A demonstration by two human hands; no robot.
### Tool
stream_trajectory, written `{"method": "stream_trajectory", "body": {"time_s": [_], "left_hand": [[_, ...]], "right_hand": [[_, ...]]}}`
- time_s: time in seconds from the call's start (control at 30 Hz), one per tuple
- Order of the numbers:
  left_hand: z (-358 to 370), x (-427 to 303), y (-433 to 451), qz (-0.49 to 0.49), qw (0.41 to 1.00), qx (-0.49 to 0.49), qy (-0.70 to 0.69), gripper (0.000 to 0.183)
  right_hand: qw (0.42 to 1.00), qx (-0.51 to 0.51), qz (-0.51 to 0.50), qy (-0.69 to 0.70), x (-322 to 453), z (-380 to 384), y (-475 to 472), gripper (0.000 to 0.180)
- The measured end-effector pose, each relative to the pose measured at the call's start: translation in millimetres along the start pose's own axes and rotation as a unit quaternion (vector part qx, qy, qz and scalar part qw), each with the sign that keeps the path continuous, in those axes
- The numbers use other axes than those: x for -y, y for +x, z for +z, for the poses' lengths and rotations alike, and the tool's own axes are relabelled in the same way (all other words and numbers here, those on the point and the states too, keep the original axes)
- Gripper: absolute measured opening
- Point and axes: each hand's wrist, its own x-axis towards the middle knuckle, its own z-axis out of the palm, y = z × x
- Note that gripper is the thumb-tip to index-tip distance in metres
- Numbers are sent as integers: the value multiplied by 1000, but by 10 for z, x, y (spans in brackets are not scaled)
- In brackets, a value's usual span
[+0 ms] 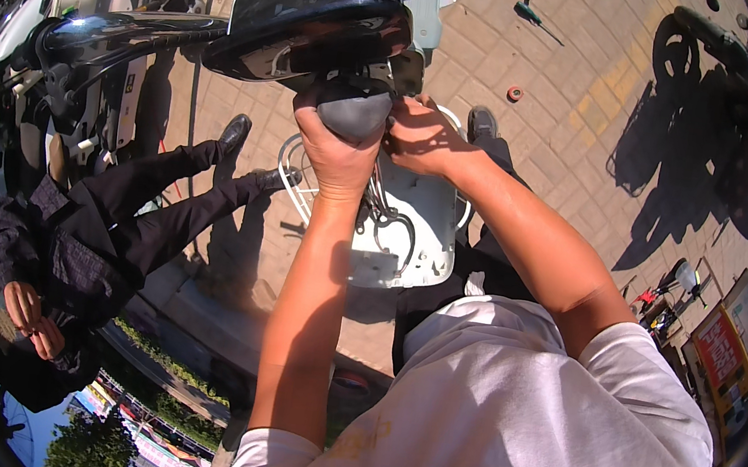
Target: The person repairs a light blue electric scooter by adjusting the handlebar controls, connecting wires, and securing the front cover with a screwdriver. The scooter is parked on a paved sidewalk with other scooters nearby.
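My left hand (332, 161) is wrapped around a dark grey rounded housing (356, 112) below a larger glossy black housing (317, 17). Close against its right side, my right hand (429, 136) has its fingers bent; what they touch is hidden. Several cables (379, 195) hang down from beneath my hands. They pass over a white panel (431, 202) of what looks like an electric scooter, where a black cable loop (406, 234) lies. White metal tubing (292, 169) curves out to the panel's left.
A person in dark clothes (88, 224) stands at left, hands together, near parked scooters (85, 4). On the brick paving (573, 68) lie a green-handled screwdriver (529, 13) and a red roll, apparently tape (514, 94). Boards bearing writing (721, 343) stand at right.
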Motion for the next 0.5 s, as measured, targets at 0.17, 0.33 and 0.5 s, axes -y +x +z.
{"method": "stream_trajectory", "body": {"time_s": [0.17,0.33,0.5], "left_hand": [[114,241,26,53,997,42,21,75],[273,481,-83,6,998,56,-3,74],[499,426,-117,-64,995,49,61,67]], "right_hand": [[995,26,-5,-95,-199,597,144,51],[993,65,45,-92,-45,-27,-181,56],[946,-44,188,261,-86,-232,-338,73]]}}
